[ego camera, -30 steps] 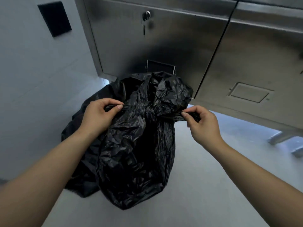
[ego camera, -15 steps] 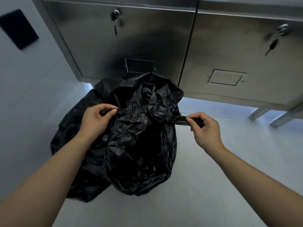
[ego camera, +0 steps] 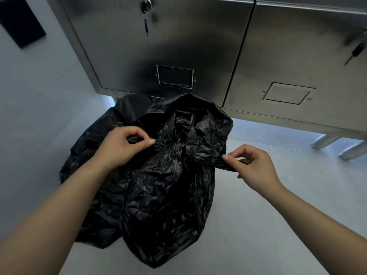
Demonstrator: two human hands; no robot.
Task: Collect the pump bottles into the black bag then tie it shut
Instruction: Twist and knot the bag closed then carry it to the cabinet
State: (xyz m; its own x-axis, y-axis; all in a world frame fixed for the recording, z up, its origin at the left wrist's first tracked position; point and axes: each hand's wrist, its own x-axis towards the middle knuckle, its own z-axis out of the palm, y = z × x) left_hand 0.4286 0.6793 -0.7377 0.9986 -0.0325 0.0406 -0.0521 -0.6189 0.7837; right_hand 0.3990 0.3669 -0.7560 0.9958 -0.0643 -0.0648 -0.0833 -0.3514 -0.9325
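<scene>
two twisted ends of the black bag point(ego camera: 168, 185) are pinched, one by the left hand point(ego camera: 121, 145), one by the right hand point(ego camera: 254, 165). since a moment ago the pull is slackened, so the knot is judged nearly finished.

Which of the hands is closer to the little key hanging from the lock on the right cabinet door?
The right hand. It pinches the black bag below and left of the key, while the left hand grips the bag's other side, much farther left.

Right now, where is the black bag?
Head view, centre: the black bag sits on the floor before the steel cabinet, its neck pinched between the left hand and right hand.
</scene>
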